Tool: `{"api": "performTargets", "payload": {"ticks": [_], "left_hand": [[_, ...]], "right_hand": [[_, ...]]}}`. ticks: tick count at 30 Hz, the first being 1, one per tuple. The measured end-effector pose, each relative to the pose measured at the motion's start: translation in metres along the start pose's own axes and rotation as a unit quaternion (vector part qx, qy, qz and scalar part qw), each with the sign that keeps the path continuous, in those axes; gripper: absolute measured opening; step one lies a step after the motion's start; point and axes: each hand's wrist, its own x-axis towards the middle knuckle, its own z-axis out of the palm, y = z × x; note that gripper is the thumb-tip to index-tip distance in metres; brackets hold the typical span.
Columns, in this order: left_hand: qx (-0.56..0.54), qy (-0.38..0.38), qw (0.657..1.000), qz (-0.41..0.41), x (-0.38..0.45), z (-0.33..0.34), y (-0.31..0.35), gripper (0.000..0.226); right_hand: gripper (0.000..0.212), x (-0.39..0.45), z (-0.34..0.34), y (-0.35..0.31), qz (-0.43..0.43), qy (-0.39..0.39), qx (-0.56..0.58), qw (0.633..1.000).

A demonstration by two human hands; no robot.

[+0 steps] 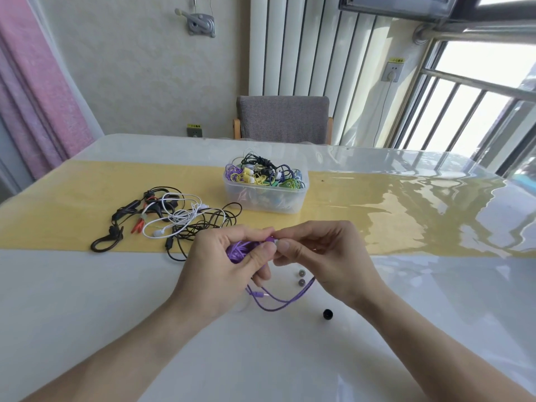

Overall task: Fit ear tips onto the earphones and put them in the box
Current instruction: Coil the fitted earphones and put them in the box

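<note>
Frame centre: left hand grips bunched purple earphones, right hand pinches white ear tip at earbud. Clear plastic box of earphones just above. Two grey ear tips on counter below.

Glossy white tabletop crossed by a yellow runner. Grey upholstered chair stands at its far side, before a white radiator. Daylight enters through a barred window on the right; pink curtain on the left.

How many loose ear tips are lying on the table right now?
3: two grey ear tips just below the right hand, one black tip nearer the camera. Others may be hidden under the hands.
</note>
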Motion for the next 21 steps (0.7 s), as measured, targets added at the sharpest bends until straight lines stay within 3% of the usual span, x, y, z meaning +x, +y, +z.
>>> {"api": "performTargets", "payload": {"ticks": [5, 13, 21], "left_hand": [[-0.033, -0.027, 0.999, -0.021, 0.001, -0.003, 0.006, 0.027], [-0.146, -0.034, 0.986, -0.076, 0.001, 0.001, 0.003, 0.023], [-0.152, -0.044, 0.983, -0.089, 0.0, 0.004, -0.001, 0.028]], "right_hand": [[0.006, -0.001, 0.003, -0.006, -0.008, 0.009, 0.007, 1.0], [0.008, -0.001, -0.001, -0.012, 0.008, -0.028, 0.019, 0.999], [0.017, -0.001, -0.001, -0.011, 0.023, -0.004, -0.069, 0.997]]}}
